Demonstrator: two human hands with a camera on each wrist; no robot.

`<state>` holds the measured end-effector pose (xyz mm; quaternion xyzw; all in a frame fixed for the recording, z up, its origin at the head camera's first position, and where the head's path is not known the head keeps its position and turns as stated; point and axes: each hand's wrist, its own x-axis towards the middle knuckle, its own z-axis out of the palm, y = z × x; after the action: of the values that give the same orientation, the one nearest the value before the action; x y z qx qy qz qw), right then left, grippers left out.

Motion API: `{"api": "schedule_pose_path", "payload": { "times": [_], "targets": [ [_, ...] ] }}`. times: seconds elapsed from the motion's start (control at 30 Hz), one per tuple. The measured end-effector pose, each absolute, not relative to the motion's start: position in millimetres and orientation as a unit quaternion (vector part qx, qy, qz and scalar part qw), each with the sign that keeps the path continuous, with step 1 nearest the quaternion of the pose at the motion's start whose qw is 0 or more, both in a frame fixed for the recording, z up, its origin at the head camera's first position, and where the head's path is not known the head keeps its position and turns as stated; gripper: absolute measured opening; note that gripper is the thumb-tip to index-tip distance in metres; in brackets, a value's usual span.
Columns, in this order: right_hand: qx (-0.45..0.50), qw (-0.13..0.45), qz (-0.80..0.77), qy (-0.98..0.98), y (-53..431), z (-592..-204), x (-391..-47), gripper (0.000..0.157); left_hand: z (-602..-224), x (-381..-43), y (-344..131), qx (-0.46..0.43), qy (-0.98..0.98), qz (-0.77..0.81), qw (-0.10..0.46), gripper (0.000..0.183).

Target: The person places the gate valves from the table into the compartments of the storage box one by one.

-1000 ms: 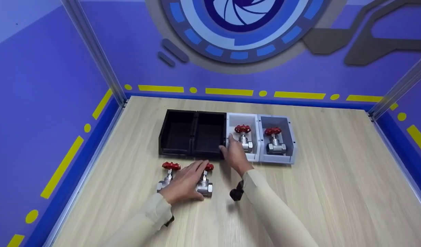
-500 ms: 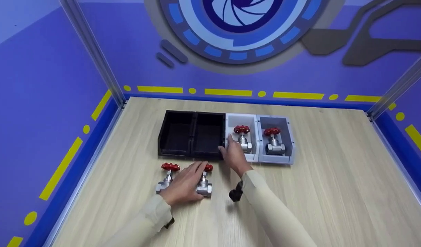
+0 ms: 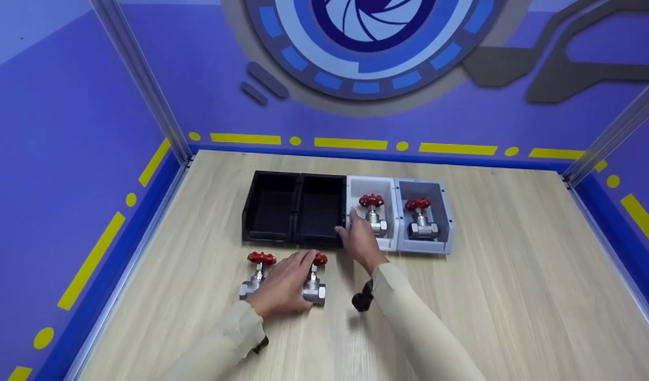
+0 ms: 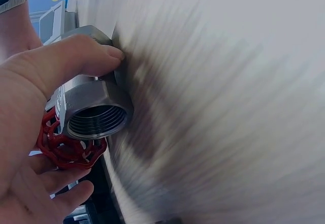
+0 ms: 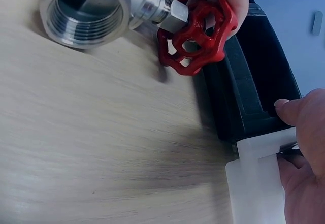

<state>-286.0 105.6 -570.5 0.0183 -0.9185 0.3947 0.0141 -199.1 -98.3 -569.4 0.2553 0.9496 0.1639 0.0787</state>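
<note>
My left hand (image 3: 282, 286) holds the right one of two steel gate valves (image 3: 314, 292) standing before the bins. In the left wrist view its thumb (image 4: 96, 56) lies across the valve body, and the fingers reach behind the red handwheel (image 4: 71, 150). The second valve (image 3: 248, 290) stands just left, partly hidden by that hand. My right hand (image 3: 362, 241) pinches the adjoining walls of a black bin (image 3: 324, 206) and the white bin (image 3: 371, 183), its thumb on the black side. A valve (image 3: 377, 226) stands in the white bin, partly covered by the right hand.
A grey bin (image 3: 423, 247) at the row's right end contains another valve (image 3: 422, 228). At the left end is a second black bin (image 3: 274, 206) with nothing visible inside. Blue panels (image 3: 81, 159) and metal posts (image 3: 144, 79) border the wooden table (image 3: 514, 275).
</note>
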Motion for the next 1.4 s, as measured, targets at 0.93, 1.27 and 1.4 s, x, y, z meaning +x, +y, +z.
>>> {"api": "schedule_pose_path", "payload": {
  "times": [0.93,1.27,1.4],
  "targets": [
    [0.024,0.021,0.401,-0.915,105.8,-572.6,-285.8,0.065,-555.9,-210.8,-96.7,0.260,0.953,0.143,0.059,0.113],
    [0.025,0.024,0.401,-0.915,105.8,-572.7,-285.8,0.065,-543.1,-220.8,-97.2,0.264,0.954,0.137,0.037,0.110],
    [0.023,0.023,0.404,-0.914,106.3,-572.3,-285.7,0.065,-536.5,-225.8,-95.6,0.264,0.955,0.129,0.032,0.110]
  ]
}}
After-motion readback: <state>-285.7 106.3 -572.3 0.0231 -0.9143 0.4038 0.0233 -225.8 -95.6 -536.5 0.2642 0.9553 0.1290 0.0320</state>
